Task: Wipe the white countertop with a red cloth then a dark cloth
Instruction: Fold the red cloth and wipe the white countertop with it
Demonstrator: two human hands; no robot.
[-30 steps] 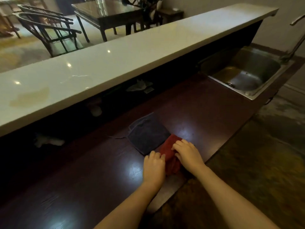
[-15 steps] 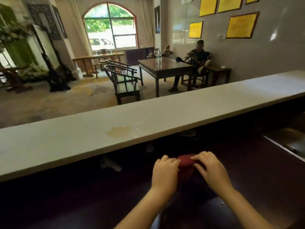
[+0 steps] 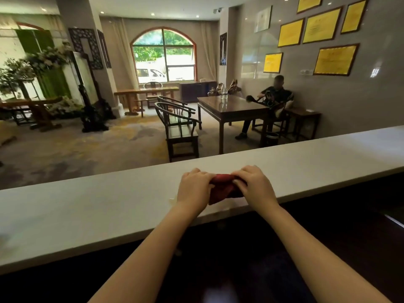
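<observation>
A folded red cloth (image 3: 225, 186) rests on the long white countertop (image 3: 109, 206), near its front edge. My left hand (image 3: 193, 186) grips the cloth's left end and my right hand (image 3: 255, 184) grips its right end, both with fingers curled over it. A small yellowish stain (image 3: 172, 200) shows on the counter just left of my left wrist. The dark cloth is out of view.
A dark lower counter (image 3: 328, 248) lies in shadow below the white top. Beyond the counter are wooden chairs (image 3: 179, 127), a dark table (image 3: 231, 108) and a seated person (image 3: 273, 99) by the right wall.
Both hands lifted the red cloth from the dark lower counter up onto the white countertop. The view rose from the lower counter to the room; the dark cloth dropped out of sight.
</observation>
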